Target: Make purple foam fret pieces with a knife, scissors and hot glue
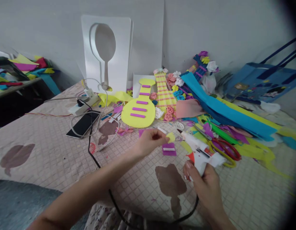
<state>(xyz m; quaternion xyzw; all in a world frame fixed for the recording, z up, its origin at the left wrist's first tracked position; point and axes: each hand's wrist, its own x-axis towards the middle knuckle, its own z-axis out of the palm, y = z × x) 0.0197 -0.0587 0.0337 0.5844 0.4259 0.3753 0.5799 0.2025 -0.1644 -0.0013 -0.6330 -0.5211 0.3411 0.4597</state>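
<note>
A small yellow paper piece (171, 137) is pinched in the fingertips of my left hand (152, 140), above the table. My right hand (206, 185) is wrapped round the handle of a white glue gun (197, 147) with an orange trigger; its dark nozzle points up and left, near the yellow piece. Just below, a purple paper piece (169, 151) lies flat with a white strip across it. Behind my hands rests a yellow guitar-shaped cutout (138, 113) with several purple bars on it.
Red-handled scissors (228, 150) and crepe paper scraps lie right of the glue gun. A black cord (95, 159) loops across the front. A phone (83, 124) and a power strip (83, 105) are at left. A decorated yellow guitar shape (165, 91) and blue bag (262, 80) stand behind.
</note>
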